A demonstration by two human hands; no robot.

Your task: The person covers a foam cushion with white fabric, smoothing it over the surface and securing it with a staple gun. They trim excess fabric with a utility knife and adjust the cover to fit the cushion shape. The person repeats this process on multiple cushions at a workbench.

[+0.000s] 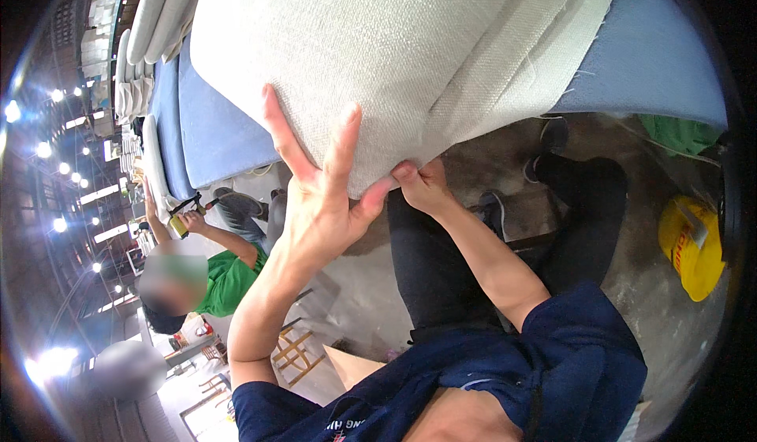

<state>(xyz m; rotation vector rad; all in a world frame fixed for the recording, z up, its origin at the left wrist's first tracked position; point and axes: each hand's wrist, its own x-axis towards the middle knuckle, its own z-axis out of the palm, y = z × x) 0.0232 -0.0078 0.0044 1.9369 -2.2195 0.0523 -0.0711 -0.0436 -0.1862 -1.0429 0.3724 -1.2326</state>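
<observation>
A large off-white woven cushion (378,40) fills the upper middle of the view. My left hand (315,197) lies flat against its lower face, fingers spread wide and the thumb by the bottom edge. Right beside it, my right hand (426,186) pinches the cushion's bottom edge, its fingers closed on the fabric. A folded seam strip (536,48) of the same cloth runs diagonally along the cushion's right side. My dark trousers and shoes show below, over a concrete floor (363,284).
Blue upholstered panels (213,126) lie behind the cushion, left and right. At the left, a person in a green shirt (229,280) holds a yellow-and-black tool (183,223). A yellow object (690,245) and green cloth (678,130) lie right. A wooden frame (296,351) stands below.
</observation>
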